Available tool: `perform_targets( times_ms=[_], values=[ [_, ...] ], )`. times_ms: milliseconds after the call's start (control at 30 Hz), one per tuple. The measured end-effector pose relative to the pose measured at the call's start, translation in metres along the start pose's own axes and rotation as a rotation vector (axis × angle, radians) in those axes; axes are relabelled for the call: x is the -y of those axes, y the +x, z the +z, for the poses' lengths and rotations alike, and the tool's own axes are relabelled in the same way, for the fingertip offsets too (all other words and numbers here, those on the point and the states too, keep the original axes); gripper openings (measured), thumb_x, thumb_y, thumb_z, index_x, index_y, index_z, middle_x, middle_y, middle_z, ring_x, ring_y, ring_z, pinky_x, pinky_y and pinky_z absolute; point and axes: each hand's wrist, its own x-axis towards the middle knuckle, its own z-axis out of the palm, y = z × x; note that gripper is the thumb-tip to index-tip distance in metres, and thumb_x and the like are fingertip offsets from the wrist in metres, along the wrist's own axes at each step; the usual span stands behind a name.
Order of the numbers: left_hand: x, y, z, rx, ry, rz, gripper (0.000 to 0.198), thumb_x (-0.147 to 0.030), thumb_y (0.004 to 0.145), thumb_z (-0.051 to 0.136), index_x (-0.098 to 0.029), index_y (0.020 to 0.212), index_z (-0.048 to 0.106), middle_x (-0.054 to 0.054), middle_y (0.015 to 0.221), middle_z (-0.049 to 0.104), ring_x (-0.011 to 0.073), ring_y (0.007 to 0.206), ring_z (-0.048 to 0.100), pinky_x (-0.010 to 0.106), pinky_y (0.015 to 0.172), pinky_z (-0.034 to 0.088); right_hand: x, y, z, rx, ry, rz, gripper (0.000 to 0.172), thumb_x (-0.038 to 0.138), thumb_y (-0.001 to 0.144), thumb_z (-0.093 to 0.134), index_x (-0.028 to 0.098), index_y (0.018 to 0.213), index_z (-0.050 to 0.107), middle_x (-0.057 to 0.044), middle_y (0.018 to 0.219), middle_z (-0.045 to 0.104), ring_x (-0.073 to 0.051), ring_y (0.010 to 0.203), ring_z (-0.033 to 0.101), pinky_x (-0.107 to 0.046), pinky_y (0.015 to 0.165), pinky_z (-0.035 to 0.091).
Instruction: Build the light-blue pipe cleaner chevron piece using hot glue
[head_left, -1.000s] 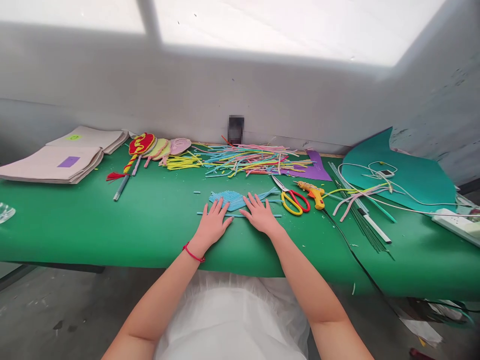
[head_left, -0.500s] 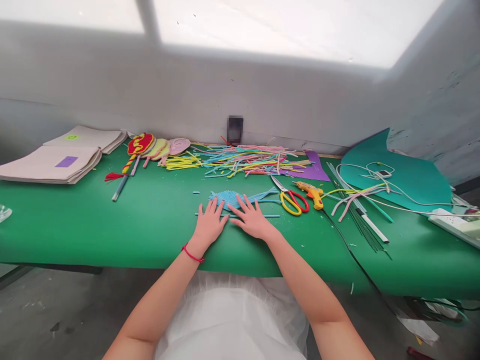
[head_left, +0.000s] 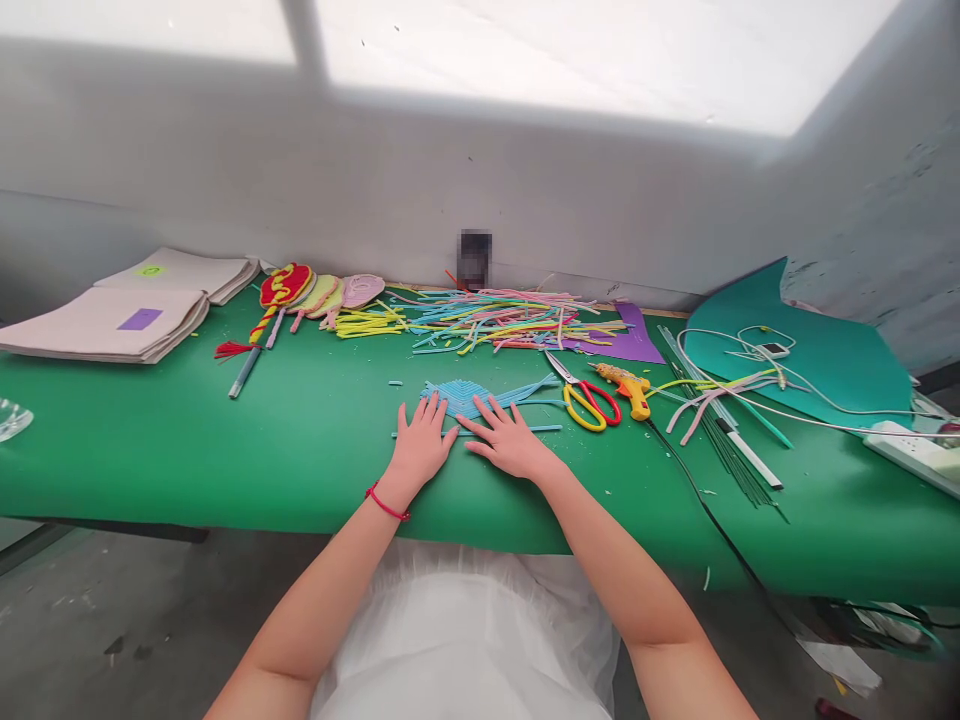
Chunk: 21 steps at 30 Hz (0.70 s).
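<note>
A flat, leaf-like piece made of blue pipe cleaners [head_left: 461, 393] lies on the green table, its loose ends pointing right. My left hand [head_left: 422, 443] rests palm down with fingers spread, its fingertips at the near left edge of the piece. Opposite it, my right hand [head_left: 510, 443] is laid flat with fingers apart, fingertips along the near right edge. Under both hands runs a single straight blue pipe cleaner [head_left: 546, 429], partly covered. Scissors with yellow and red handles [head_left: 589, 405] lie to the right of my right hand, beside a yellow glue gun [head_left: 630, 388].
Behind the blue piece lies a heap of mixed pipe cleaners [head_left: 510, 318] with a purple sheet [head_left: 637, 335]. Round fan-like crafts [head_left: 285, 287] and open books [head_left: 112, 325] are at the left. At the right are thin wires [head_left: 739, 465], a teal sheet [head_left: 840, 350] and a power strip [head_left: 911, 450].
The view has shifted very slightly. My right hand's fingers have shifted slightly left; otherwise both hands stay flat at the blue piece.
</note>
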Motion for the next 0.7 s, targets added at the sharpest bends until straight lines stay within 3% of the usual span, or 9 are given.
perform_targets(
  times_ms=[100, 333, 400, 467, 600, 700],
  values=[
    [0.001, 0.001, 0.0, 0.001, -0.009, 0.008, 0.052, -0.041, 0.094, 0.035, -0.023, 0.142, 0.042, 0.01, 0.15, 0.037, 0.0325, 0.14, 0.029, 0.061, 0.113, 0.01, 0.001, 0.0, 0.001, -0.007, 0.004, 0.001, 0.058, 0.062, 0.093, 0.024, 0.041, 0.148, 0.02, 0.001, 0.159, 0.008, -0.028, 0.147, 0.005, -0.059, 0.115, 0.011],
    [0.002, 0.002, -0.008, 0.003, -0.048, -0.004, 0.048, -0.039, 0.094, 0.037, -0.023, 0.138, 0.047, 0.011, 0.149, 0.039, 0.0304, 0.137, 0.036, 0.058, 0.112, 0.019, 0.002, 0.001, 0.001, -0.03, 0.037, 0.019, 0.056, 0.058, 0.094, 0.028, 0.041, 0.148, 0.021, -0.001, 0.159, 0.013, -0.029, 0.146, 0.009, -0.06, 0.114, 0.013],
    [0.004, 0.002, -0.011, 0.007, -0.092, -0.028, 0.046, -0.035, 0.095, 0.034, -0.023, 0.138, 0.046, 0.01, 0.15, 0.036, 0.0268, 0.137, 0.037, 0.056, 0.112, 0.021, 0.001, 0.001, -0.001, -0.089, 0.089, 0.007, 0.057, 0.054, 0.095, 0.032, 0.039, 0.149, 0.019, -0.003, 0.158, 0.019, -0.027, 0.146, 0.015, -0.058, 0.113, 0.018],
    [0.007, 0.003, -0.014, -0.01, -0.156, -0.066, 0.045, -0.03, 0.096, 0.029, -0.023, 0.138, 0.044, 0.009, 0.152, 0.033, 0.0232, 0.137, 0.037, 0.055, 0.113, 0.02, -0.001, 0.002, -0.003, -0.206, 0.133, -0.02, 0.056, 0.048, 0.095, 0.039, 0.034, 0.148, 0.027, -0.006, 0.155, 0.027, -0.025, 0.143, 0.024, -0.053, 0.113, 0.023],
    [0.011, 0.005, -0.017, -0.136, -0.269, -0.129, 0.045, -0.02, 0.095, 0.024, -0.022, 0.135, 0.044, 0.008, 0.151, 0.037, 0.0192, 0.139, 0.034, 0.053, 0.116, 0.015, -0.003, 0.004, -0.003, -0.411, 0.143, -0.049, 0.033, 0.04, 0.087, 0.059, 0.02, 0.113, 0.061, -0.012, 0.127, 0.056, -0.025, 0.118, 0.051, -0.042, 0.1, 0.039],
    [0.012, 0.004, -0.019, -0.237, -0.335, -0.173, 0.045, -0.017, 0.093, 0.024, -0.02, 0.132, 0.046, 0.009, 0.148, 0.042, 0.0181, 0.138, 0.035, 0.051, 0.117, 0.014, -0.002, 0.007, 0.001, -0.397, 0.094, -0.051, 0.019, 0.036, 0.086, 0.062, 0.018, 0.092, 0.062, -0.009, 0.099, 0.063, -0.023, 0.096, 0.057, -0.036, 0.083, 0.044]
  ],
)
